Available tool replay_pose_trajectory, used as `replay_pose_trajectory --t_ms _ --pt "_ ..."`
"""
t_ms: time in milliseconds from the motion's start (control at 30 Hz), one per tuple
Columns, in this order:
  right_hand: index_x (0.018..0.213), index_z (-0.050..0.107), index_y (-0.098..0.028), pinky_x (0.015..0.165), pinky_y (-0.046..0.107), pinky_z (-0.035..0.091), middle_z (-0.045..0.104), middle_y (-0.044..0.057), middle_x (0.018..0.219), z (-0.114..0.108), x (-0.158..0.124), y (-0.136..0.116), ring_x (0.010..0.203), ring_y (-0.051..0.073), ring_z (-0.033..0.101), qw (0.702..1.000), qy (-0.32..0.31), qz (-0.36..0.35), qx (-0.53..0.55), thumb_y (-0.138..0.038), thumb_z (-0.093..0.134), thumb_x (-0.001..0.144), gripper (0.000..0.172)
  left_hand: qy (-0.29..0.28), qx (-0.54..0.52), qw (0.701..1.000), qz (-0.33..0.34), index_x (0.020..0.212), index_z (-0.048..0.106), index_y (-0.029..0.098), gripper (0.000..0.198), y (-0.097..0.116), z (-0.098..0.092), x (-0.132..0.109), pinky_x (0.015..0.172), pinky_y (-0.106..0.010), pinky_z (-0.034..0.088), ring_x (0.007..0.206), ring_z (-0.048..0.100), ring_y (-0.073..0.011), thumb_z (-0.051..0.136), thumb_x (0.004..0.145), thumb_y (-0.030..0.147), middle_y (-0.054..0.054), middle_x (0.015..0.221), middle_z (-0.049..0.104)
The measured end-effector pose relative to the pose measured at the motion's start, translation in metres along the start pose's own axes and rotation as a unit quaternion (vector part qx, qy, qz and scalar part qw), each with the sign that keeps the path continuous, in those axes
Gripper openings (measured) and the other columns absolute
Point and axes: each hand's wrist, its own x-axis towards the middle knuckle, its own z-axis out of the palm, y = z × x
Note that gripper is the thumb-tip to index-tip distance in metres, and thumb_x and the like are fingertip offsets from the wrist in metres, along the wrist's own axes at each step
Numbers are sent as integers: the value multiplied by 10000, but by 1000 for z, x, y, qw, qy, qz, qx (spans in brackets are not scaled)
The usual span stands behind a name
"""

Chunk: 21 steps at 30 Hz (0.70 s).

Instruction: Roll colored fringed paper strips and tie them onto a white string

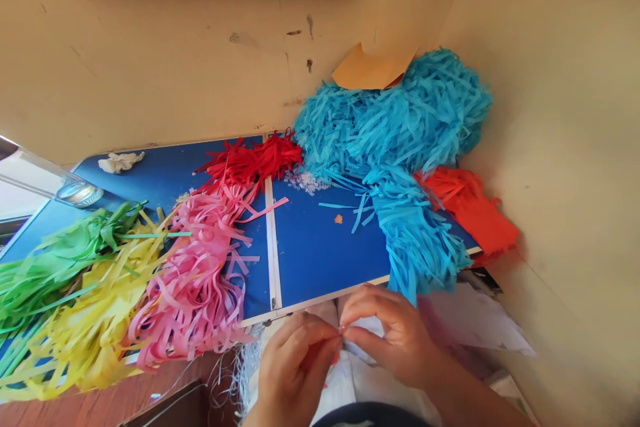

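Observation:
My left hand and my right hand meet above my lap, just in front of the table's near edge. Thumb and forefinger of each are pinched, and the fingertips almost touch. Whatever lies between them is too small to make out. A bit of red material shows below the left fingertips; I cannot tell whether it is held. Nearest to my right hand, a bundle of blue paper strips hangs over the table edge. Pink paper strips lie to the left of my left hand.
Yellow strips, green strips and red strips cover the left of the blue table. A large blue pile with brown paper on top stands against the wall. Orange-red strips lie right; a glass left.

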Motion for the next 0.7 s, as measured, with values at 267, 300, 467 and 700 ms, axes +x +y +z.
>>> replay_pose_trajectory --t_ms 267,300,467,700 --pt "840 727 -218 706 239 520 733 20 796 -1 4 -3 738 139 678 997 -8 30 77 -318 699 882 111 -22 -70 997 -36 814 667 218 103 -1 -4 2 571 -194 487 606 628 -113 617 881 158 13 685 662" --pt "835 730 -214 697 236 521 732 23 784 0 4 -3 725 137 676 997 -7 27 78 -335 694 886 136 -13 -66 996 -50 796 666 217 99 0 -3 2 565 -193 485 597 626 -113 627 877 175 17 672 659" --pt "823 724 -191 655 212 519 723 30 752 5 1 -3 682 125 663 997 26 -17 73 -327 691 890 155 12 -50 996 -76 763 662 217 108 0 0 2 553 -181 485 580 633 -107 644 869 219 28 659 668" --pt "863 703 -197 688 222 510 715 23 782 4 1 -4 717 124 652 998 20 -38 41 -249 668 906 76 19 -52 992 -111 760 657 224 93 -3 1 -2 528 -176 481 538 621 -100 679 849 242 45 632 662"
